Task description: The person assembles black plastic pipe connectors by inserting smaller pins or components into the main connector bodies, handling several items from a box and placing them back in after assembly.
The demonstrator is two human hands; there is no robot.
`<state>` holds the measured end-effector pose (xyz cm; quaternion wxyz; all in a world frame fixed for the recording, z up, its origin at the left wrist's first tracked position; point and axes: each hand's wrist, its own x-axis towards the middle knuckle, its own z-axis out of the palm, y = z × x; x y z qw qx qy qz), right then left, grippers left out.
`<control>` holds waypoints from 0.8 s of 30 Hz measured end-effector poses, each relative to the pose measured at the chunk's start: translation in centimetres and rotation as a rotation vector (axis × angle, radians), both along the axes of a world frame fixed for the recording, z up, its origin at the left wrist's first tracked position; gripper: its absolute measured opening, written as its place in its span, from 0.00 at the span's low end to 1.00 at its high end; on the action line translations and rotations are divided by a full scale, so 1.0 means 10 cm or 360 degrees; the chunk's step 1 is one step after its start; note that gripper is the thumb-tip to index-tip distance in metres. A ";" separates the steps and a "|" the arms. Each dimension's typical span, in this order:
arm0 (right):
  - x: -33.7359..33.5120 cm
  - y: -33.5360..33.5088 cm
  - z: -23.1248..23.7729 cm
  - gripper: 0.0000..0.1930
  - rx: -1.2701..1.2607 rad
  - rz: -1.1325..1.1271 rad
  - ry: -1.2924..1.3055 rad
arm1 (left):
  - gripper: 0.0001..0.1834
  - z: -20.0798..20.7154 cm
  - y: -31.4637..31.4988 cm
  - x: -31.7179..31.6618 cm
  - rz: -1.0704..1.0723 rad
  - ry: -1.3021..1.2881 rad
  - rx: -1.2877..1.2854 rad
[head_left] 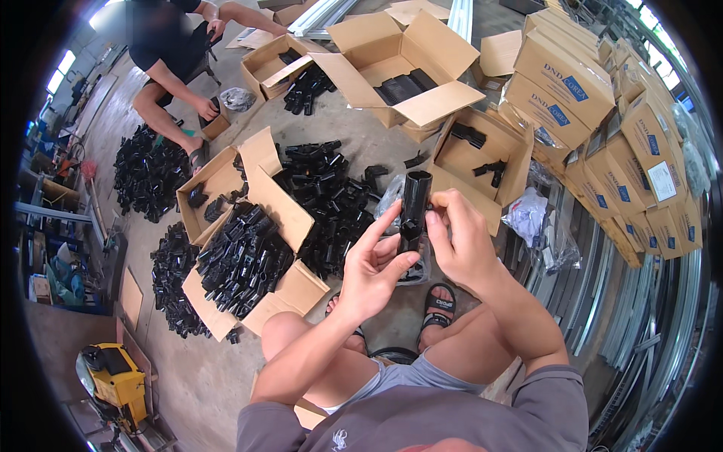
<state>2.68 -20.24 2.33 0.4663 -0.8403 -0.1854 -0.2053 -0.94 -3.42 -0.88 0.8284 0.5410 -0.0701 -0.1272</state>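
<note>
In front of my chest a glossy black tubular part (416,197) stands nearly upright, its round open end on top. The fingers of my left hand (375,265) close on its lower left side. My right hand (461,235) grips it from the right, thumb against its side. Behind it on the floor lies a large heap of similar black parts (320,200). To the left, an open carton (282,203) is piled high with more of them. Clear plastic wrap (388,197) partly shows behind my hands.
Open cartons with a few black parts stand ahead (444,53) and to the right (506,162). Stacked closed cartons (565,83) and long metal profiles (633,316) line the right side. Another person (162,75) sits at upper left by another heap (147,169). A yellow machine (117,380) stands lower left.
</note>
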 end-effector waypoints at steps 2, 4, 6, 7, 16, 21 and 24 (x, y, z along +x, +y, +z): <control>0.02 -0.04 -0.06 0.08 -0.0083 -0.0023 -0.0085 | 0.42 -0.02 -0.01 -0.01 -0.0019 -0.0021 0.0011; 0.02 -0.10 -0.09 0.06 -0.0255 0.0064 0.0240 | 0.42 -0.02 0.00 -0.01 -0.0001 0.0006 0.0035; -0.04 -0.07 -0.01 0.06 -0.0165 0.0061 0.0243 | 0.42 -0.01 0.00 -0.02 0.0001 0.0015 0.0024; -0.06 -0.05 0.02 0.05 -0.0076 0.0061 0.0247 | 0.42 -0.01 0.00 -0.02 0.0006 0.0025 0.0013; 0.02 -0.04 -0.11 0.13 0.0031 0.0076 0.0387 | 0.42 0.00 0.01 0.00 -0.0009 0.0026 0.0046; -0.01 -0.10 -0.14 0.23 0.0201 0.0028 0.0593 | 0.42 0.01 0.03 0.00 -0.0070 0.0032 0.0089; 0.05 -0.13 -0.20 0.26 0.0214 -0.0101 0.0684 | 0.41 0.01 0.07 0.01 -0.0021 0.0015 0.0094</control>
